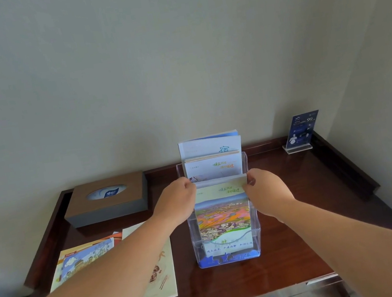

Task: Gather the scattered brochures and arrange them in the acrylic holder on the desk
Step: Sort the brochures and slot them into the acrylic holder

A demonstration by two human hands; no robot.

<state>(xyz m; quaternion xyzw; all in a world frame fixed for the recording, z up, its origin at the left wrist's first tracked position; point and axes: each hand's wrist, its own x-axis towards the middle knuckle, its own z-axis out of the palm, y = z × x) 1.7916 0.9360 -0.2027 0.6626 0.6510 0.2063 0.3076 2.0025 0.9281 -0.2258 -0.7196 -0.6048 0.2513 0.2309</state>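
In clear acrylic holder, hands pinch glossy brochure.

Dark polished wooden surface bearing a tissue box, acrylic holder, loose brochures front-left, and sign stand rear-right.

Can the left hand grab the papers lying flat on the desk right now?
Probably not this instant: the left hand grips the front brochure in the acrylic holder. Once it lets go, likely yes, since the flat brochures lie right under that forearm with nothing on top.
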